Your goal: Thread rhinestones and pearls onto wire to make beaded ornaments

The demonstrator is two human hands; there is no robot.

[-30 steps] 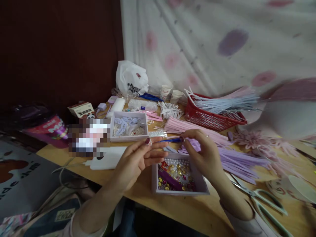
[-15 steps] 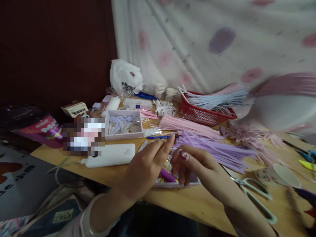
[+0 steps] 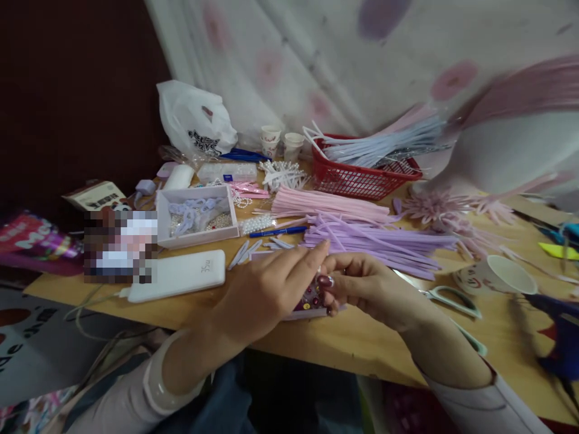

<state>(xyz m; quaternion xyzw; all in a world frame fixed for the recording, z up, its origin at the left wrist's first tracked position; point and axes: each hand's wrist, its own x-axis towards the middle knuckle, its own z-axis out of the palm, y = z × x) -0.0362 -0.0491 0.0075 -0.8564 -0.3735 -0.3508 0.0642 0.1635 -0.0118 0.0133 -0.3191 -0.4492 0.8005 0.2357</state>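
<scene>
My left hand [image 3: 266, 289] lies over a small white box of coloured gems and pearls [image 3: 312, 299] at the table's front edge, fingers stretched out towards my right hand. My right hand [image 3: 368, 288] is curled just right of the box, its thumb and fingertips pinched together against the left fingertips. Whatever it pinches is too small to make out. A blue pen [image 3: 278, 231] lies on the table behind the hands, touched by neither.
A white power bank [image 3: 181, 274] and a white box of chain links [image 3: 196, 215] sit to the left. Purple pipe cleaners [image 3: 380, 242], pink pipe cleaners [image 3: 330, 203] and a red basket [image 3: 364, 178] lie behind. Scissors [image 3: 452, 299] and a paper cup [image 3: 497, 277] are on the right.
My right hand put the blue pen down on the table. Both hands dropped to the gem box and came together. The view has shifted right and down.
</scene>
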